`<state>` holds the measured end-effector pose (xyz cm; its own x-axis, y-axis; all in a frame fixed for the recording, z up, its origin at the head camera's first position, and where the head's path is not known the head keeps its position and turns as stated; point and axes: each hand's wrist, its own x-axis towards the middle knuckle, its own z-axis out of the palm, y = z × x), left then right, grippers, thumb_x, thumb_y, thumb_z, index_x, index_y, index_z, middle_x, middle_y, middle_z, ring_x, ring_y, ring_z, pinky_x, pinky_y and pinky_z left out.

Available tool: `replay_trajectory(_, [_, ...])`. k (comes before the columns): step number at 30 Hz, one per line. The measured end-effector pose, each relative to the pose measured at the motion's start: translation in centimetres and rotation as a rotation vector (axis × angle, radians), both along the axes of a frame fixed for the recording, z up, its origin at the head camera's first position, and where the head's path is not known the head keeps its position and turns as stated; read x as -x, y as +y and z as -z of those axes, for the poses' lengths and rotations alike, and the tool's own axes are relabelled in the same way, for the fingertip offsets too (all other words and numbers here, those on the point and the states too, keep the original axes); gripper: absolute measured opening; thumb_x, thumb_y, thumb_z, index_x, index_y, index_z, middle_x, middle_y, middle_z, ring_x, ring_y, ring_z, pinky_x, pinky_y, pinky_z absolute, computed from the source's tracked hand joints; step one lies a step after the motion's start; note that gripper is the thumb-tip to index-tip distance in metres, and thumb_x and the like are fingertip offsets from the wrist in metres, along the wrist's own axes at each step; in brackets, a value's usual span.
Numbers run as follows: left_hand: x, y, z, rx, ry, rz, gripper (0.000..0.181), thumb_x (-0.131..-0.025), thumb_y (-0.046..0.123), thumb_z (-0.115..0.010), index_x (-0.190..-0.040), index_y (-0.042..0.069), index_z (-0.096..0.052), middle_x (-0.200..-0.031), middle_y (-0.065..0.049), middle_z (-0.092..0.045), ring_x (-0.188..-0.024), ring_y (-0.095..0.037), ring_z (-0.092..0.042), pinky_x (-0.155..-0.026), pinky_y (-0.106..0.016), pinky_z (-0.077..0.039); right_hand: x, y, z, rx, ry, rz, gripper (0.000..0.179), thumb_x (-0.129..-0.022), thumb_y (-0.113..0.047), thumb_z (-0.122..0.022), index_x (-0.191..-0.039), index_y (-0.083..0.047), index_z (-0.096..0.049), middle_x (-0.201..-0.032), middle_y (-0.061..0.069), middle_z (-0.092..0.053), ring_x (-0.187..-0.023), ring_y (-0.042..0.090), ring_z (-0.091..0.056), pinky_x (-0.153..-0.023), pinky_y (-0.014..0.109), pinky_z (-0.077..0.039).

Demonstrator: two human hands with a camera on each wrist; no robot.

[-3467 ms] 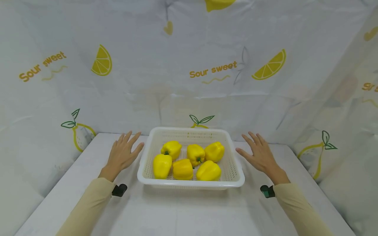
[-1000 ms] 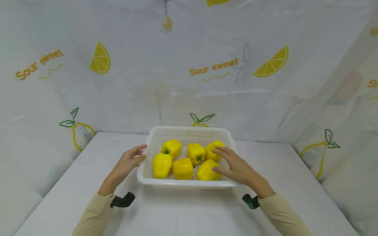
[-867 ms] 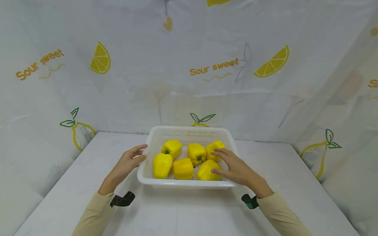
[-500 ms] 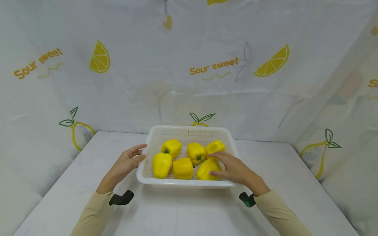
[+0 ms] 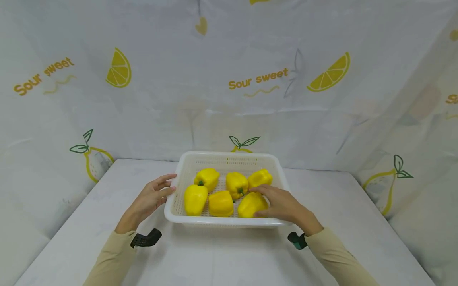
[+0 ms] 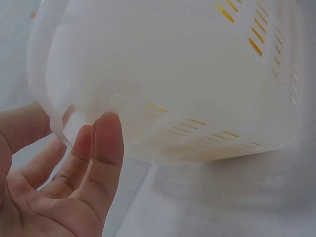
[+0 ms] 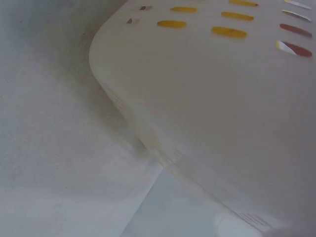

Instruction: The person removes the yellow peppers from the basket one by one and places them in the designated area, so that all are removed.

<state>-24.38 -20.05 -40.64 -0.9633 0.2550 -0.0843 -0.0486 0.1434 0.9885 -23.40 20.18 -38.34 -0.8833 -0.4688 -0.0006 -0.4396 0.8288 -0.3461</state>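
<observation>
A white plastic basket (image 5: 222, 221) stands on the table with several yellow bell peppers in it. My left hand (image 5: 148, 198) is at its left end; in the left wrist view the thumb meets the rim (image 6: 42, 64) and the bent fingers (image 6: 106, 143) lie beneath it against the outer wall. My right hand (image 5: 282, 203) reaches over the right rim, thumb and fingers around the front-right bell pepper (image 5: 251, 206). Behind those fingers lies another bell pepper (image 5: 260, 178). In the right wrist view, the basket wall (image 7: 207, 98) hides nearly all of the hand.
Other peppers in the basket are a front-left one (image 5: 195, 200), a front-middle one (image 5: 220, 203), a back-left one (image 5: 207, 178) and a back-middle one (image 5: 237, 184). A lemon-printed white curtain (image 5: 214, 119) hangs behind the white table (image 5: 229, 258).
Both hands came in from beside the basket, the left to its rim, the right over the right side. The right fingers then lowered and closed around the front-right pepper; the back-right one tilted.
</observation>
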Motion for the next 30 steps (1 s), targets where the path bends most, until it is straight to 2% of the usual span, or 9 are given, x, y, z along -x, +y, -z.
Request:
replay_trajectory(7, [0.02, -0.07, -0.02, -0.02, -0.003, 0.01, 0.069, -0.098, 0.021, -0.063, -0.155, 0.006, -0.027, -0.125, -0.01, -0.052, -0.099, -0.008, -0.063, -0.088, -0.022, -0.056, -0.05, -0.07, -0.12, -0.004, 0.007, -0.009, 0.066, -0.077, -0.034, -0.085, -0.135, -0.015, -0.059, -0.137, 0.005, -0.062, -0.125, 0.029, -0.057, -0.106, 0.055, -0.046])
replay_trajectory(15, [0.04, -0.07, 0.04, -0.022, -0.007, 0.001, 0.069, -0.098, 0.021, -0.064, -0.155, 0.008, -0.028, -0.126, -0.009, -0.052, -0.1, -0.008, -0.063, -0.089, -0.023, -0.056, 0.03, -0.31, -0.18, -0.031, 0.013, -0.02, 0.063, -0.073, -0.026, -0.088, -0.13, -0.015, -0.064, -0.136, 0.006, -0.061, -0.125, 0.03, -0.057, -0.107, 0.054, -0.046])
replay_trajectory(21, [0.11, -0.17, 0.16, -0.021, -0.007, -0.003, 0.069, -0.098, 0.02, -0.064, -0.155, 0.009, -0.027, -0.124, -0.007, -0.053, -0.099, -0.009, -0.063, -0.088, -0.024, -0.056, 0.26, -0.36, -0.07, -0.078, 0.031, -0.049, 0.064, -0.073, -0.026, -0.089, -0.131, -0.014, -0.063, -0.135, 0.008, -0.061, -0.12, 0.031, -0.06, -0.103, 0.054, -0.049])
replay_trajectory(24, [0.11, -0.18, 0.15, -0.014, 0.001, 0.004, 0.069, -0.098, 0.02, -0.063, -0.155, 0.008, -0.026, -0.123, -0.008, -0.053, -0.099, -0.009, -0.063, -0.088, -0.024, -0.056, 0.31, -0.37, 0.02, -0.065, 0.019, -0.041, 0.064, -0.072, -0.026, -0.089, -0.13, -0.015, -0.063, -0.135, 0.006, -0.062, -0.121, 0.03, -0.059, -0.105, 0.053, -0.048])
replay_trajectory(30, [0.07, -0.15, 0.1, -0.011, 0.01, 0.016, 0.07, -0.099, 0.02, -0.062, -0.156, 0.006, -0.025, -0.125, -0.011, -0.052, -0.099, -0.009, -0.062, -0.087, -0.023, -0.056, 0.29, -0.38, 0.27, -0.067, 0.025, -0.031, 0.065, -0.073, -0.036, -0.088, -0.13, -0.015, -0.062, -0.134, 0.004, -0.064, -0.12, 0.027, -0.06, -0.105, 0.051, -0.048])
